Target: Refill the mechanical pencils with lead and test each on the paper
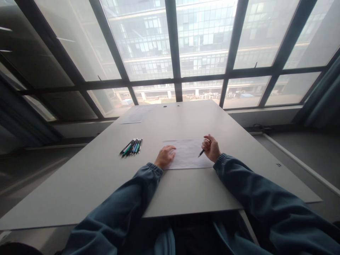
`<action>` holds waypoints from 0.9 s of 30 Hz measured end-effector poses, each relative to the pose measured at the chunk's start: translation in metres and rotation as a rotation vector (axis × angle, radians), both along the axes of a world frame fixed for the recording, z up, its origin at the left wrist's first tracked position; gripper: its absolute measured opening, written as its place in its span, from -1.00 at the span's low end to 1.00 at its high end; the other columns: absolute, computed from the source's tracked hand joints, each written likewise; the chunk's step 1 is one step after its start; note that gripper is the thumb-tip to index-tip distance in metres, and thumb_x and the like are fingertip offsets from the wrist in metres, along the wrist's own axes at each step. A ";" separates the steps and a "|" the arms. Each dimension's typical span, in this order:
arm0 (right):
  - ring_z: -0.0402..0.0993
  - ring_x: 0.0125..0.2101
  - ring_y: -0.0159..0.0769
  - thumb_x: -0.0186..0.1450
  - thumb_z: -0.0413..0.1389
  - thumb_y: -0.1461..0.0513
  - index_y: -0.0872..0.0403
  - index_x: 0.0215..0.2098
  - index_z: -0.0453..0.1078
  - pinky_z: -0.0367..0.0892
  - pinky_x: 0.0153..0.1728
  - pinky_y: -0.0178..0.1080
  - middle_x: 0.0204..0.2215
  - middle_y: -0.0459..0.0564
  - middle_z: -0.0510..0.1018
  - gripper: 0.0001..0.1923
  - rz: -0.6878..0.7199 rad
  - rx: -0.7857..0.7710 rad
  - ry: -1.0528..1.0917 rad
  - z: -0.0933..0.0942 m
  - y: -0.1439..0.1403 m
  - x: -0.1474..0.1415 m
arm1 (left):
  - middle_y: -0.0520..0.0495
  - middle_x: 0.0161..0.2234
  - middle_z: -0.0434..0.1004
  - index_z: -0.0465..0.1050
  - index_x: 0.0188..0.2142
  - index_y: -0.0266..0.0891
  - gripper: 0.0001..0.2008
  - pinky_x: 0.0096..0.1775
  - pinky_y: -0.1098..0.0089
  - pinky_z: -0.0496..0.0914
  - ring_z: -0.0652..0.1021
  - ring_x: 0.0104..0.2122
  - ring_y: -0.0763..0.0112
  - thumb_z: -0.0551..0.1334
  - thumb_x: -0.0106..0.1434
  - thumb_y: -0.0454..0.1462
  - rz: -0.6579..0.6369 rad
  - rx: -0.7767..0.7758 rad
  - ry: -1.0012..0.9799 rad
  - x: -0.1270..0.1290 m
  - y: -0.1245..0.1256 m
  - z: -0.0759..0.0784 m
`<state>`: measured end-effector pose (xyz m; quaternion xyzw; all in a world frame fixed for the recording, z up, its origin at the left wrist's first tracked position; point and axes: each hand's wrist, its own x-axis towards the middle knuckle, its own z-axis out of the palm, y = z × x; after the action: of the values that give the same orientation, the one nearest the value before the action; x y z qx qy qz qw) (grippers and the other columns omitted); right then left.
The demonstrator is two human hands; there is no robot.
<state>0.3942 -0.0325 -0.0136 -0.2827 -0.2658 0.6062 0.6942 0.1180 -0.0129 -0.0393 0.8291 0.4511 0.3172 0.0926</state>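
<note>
A white sheet of paper (187,154) lies on the table in front of me. My left hand (165,156) rests on its left edge, fingers spread and slightly bent, holding nothing. Over the paper's right side, my right hand (211,148) grips a dark pen (201,153), its tip slanting down to the left. Whether the tip touches the paper I cannot tell. Any marks on the sheet are too faint to read. To the left of my left hand is a bunch of several pens (131,147), dark, green and blue, lying side by side.
The white table (87,187) stretches away toward large windows with dark frames (174,39). More paper (135,115) lies at its far left. Two small dark spots show near the far edge. A small dark mark (278,164) is on the right side. Curtains hang at both sides.
</note>
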 end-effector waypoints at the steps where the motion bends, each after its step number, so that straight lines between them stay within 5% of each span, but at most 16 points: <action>1: -0.07 -0.74 -0.49 0.23 0.16 0.13 0.03 -0.43 0.29 0.02 -0.72 -0.37 -0.74 -0.31 0.03 -0.81 -0.035 -0.022 0.001 -0.001 0.000 -0.001 | -0.10 -0.04 0.57 0.56 -0.13 -0.17 -0.75 0.12 0.17 0.37 0.52 0.00 0.17 0.21 0.20 -0.29 -0.003 -0.014 0.016 0.000 -0.001 0.000; 6: 0.35 -0.57 -0.41 0.25 0.03 0.19 0.08 -0.34 0.37 0.31 -0.56 -0.33 -0.56 -0.11 0.43 -0.86 -0.166 -0.015 0.001 -0.004 0.000 -0.002 | -0.08 -0.05 0.59 0.61 -0.23 -0.12 -0.79 0.13 0.17 0.36 0.52 -0.01 0.15 0.21 0.22 -0.24 -0.001 -0.059 0.056 0.002 -0.003 0.003; 12: 0.04 -0.78 -0.48 0.36 -0.06 -0.05 0.10 -0.46 0.36 -0.08 -0.76 -0.37 -0.78 -0.19 0.21 -0.54 -0.111 -0.049 -0.155 -0.005 0.000 -0.001 | -0.11 -0.04 0.57 0.62 -0.18 -0.12 -0.75 0.10 0.15 0.35 0.50 -0.02 0.12 0.30 0.19 -0.13 -0.115 -0.059 0.107 0.003 -0.006 0.007; 17: 0.49 -0.54 -0.31 0.33 -0.02 -0.20 0.11 -0.27 0.42 0.21 -0.66 -0.34 -0.45 0.09 0.60 -0.45 0.041 -0.032 -0.163 -0.006 -0.004 -0.003 | -0.10 -0.17 0.59 0.60 -0.20 -0.16 -0.70 -0.15 0.30 0.46 0.54 -0.31 0.33 0.21 0.29 -0.04 -0.227 -0.151 0.040 0.006 -0.010 0.011; 20: 0.53 -0.47 -0.30 0.25 0.14 -0.16 0.07 -0.28 0.39 0.23 -0.65 -0.36 -0.35 0.08 0.62 -0.54 0.076 -0.046 -0.185 -0.008 -0.004 -0.006 | -0.10 -0.13 0.59 0.58 -0.15 -0.14 -0.70 -0.01 0.20 0.41 0.55 -0.16 0.24 0.23 0.28 -0.03 -0.152 -0.073 0.046 0.007 -0.013 0.012; 23: 0.41 -0.61 -0.42 0.08 0.35 0.00 0.05 -0.39 0.31 0.11 -0.69 -0.42 -0.57 -0.12 0.51 -0.60 -0.005 -0.020 -0.288 -0.012 -0.003 -0.010 | -0.12 0.04 0.51 0.51 0.01 -0.08 -0.56 0.13 0.02 0.29 0.45 0.08 0.07 0.29 0.20 0.03 -0.061 -0.017 0.118 0.006 -0.014 0.011; 27: 0.38 -0.66 -0.42 0.14 0.28 0.03 0.06 -0.38 0.36 0.07 -0.71 -0.43 -0.66 -0.16 0.44 -0.69 -0.017 0.042 -0.466 -0.014 -0.005 -0.013 | -0.16 0.14 0.43 0.46 0.09 -0.09 -0.42 0.16 -0.02 0.26 0.41 0.14 0.00 0.32 0.13 0.08 -0.116 -0.076 0.218 0.005 -0.011 0.009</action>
<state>0.3815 -0.0373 -0.0279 -0.4028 -0.4292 0.5128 0.6249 0.1226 -0.0236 -0.0305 0.8792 0.4214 0.2021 0.0924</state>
